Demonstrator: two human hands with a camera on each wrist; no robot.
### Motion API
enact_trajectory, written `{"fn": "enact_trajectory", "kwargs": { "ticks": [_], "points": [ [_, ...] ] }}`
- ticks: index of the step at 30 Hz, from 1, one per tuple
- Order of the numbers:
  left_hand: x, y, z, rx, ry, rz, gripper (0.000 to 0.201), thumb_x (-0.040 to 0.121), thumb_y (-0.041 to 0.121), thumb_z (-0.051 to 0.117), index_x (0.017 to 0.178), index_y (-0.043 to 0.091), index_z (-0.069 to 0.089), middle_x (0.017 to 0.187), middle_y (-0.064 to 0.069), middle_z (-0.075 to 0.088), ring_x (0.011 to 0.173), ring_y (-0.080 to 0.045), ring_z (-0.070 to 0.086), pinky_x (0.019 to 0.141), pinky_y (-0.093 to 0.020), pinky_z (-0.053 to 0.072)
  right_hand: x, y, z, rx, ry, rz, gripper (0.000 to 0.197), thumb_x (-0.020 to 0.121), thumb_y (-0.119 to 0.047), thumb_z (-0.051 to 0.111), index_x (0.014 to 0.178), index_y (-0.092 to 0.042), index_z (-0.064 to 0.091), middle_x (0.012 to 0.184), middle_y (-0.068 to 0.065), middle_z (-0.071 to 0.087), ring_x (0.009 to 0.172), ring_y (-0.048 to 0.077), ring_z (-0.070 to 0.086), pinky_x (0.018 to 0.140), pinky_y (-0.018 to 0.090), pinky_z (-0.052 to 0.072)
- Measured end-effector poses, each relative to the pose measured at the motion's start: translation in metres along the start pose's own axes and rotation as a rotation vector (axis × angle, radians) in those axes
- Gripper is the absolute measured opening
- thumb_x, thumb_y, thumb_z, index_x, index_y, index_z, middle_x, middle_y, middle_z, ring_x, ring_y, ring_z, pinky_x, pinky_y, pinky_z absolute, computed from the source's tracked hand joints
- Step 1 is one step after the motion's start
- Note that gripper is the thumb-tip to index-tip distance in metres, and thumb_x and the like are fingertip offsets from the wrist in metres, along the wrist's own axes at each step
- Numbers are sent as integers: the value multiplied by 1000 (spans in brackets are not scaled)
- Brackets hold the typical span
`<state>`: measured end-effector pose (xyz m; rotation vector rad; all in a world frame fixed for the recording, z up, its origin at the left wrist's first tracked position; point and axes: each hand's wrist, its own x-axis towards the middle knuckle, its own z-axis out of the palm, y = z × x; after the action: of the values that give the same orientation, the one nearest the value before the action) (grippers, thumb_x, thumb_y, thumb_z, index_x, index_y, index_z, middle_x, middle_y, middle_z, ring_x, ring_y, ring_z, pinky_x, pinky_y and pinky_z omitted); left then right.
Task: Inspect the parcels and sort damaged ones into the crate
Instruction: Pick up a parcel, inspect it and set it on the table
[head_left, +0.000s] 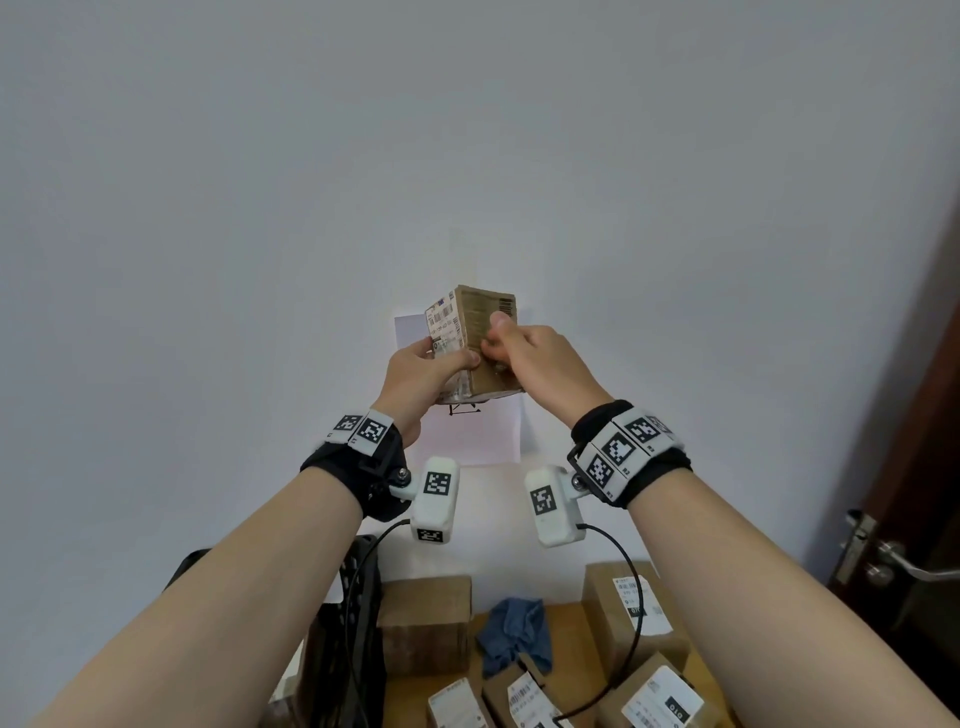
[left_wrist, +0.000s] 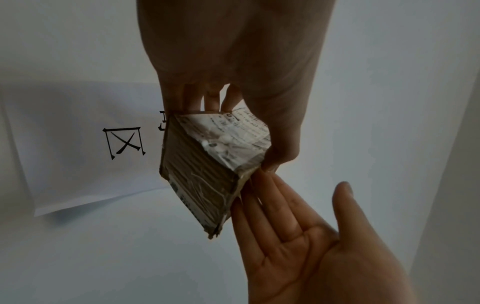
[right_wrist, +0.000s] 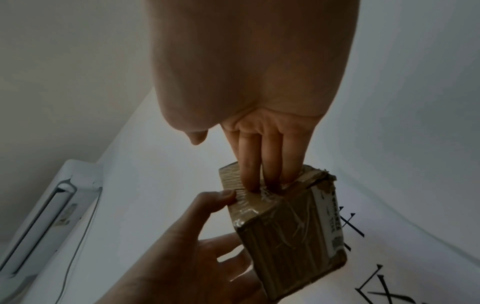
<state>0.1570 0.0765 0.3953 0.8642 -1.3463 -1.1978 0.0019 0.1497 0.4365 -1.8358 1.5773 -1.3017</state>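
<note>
Both hands hold a small cardboard parcel (head_left: 470, 343) up before the wall — left hand (head_left: 421, 374) gripping it, right hand (head_left: 540, 364) pinching its side. Black crate (head_left: 358, 613) stands lower left beside more parcels (head_left: 426, 623) and a blue cloth (head_left: 514, 631).

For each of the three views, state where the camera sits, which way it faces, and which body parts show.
Head: on the head, facing forward; both forearms, left hand and right hand hold the small brown cardboard parcel up.
Left wrist: looks along the left hand; the right palm shows.
Right wrist: looks along the right hand; the left hand shows.
Shared: parcel, both hands.
</note>
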Motion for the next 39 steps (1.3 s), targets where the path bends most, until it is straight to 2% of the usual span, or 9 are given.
{"fn": "enact_trajectory", "kwargs": {
  "ticks": [6,10,14,19,22,26,29,34,39],
  "points": [
    [1,-2,-7,29,0,-12,32,85,11,79,116,17,74,107,-6,80,90,-20,77,86,-38,62,8,13,0,143,-23,12,36,102,-56,45,105,-31,71,108,-6,80,107,12,72,105,42,52],
    [0,-1,-8,-18,-38,-89,34,88,15,74,121,13,72,105,-4,78,81,-19,72,80,-35,57,9,14,-7,327,256,-40,27,104,-22,51,103,-13,76,95,2,80,88,15,75,90,43,61],
    [-4,2,-8,-97,-113,-160,26,95,15,64,119,8,69,101,-10,68,81,-27,63,69,-31,57,11,23,-12,322,363,36,23,103,-25,50,102,-23,73,103,-6,76,98,20,72,93,44,59],
    [-4,6,-3,-208,-118,-191,69,78,29,72,141,8,55,121,-16,72,93,-31,70,89,-48,59,4,18,-15,462,284,74,29,106,-21,44,110,-10,71,98,4,79,75,15,74,68,29,60],
    [-4,7,2,-145,-128,-162,46,97,26,67,140,15,55,120,-10,68,97,-30,70,103,-52,54,5,17,-11,440,308,23,31,106,-20,44,104,-10,73,99,3,79,80,10,75,72,31,61],
    [0,1,1,52,-146,-98,29,107,14,55,135,14,60,124,-12,67,104,-22,68,86,-40,61,5,18,-10,392,268,7,28,104,-29,52,124,-21,70,102,0,80,99,8,75,85,30,60],
    [-4,4,3,75,-163,-124,37,101,36,68,134,20,62,130,-5,70,115,-21,68,86,-42,59,4,17,-8,292,155,-11,46,94,-44,57,134,-23,66,119,-1,76,109,7,71,89,30,60],
    [-6,2,6,164,-119,-125,35,88,47,80,116,29,67,111,3,78,101,-15,72,90,-41,55,0,13,-8,208,2,5,27,97,-49,54,118,-39,66,113,-8,77,110,2,70,107,39,52],
    [1,-3,4,74,-8,-131,57,83,32,87,131,18,60,109,-5,77,79,-13,72,67,-28,54,0,11,-11,182,53,12,24,103,-47,50,109,-35,70,103,-6,79,95,0,73,99,37,56]
  ]
}}
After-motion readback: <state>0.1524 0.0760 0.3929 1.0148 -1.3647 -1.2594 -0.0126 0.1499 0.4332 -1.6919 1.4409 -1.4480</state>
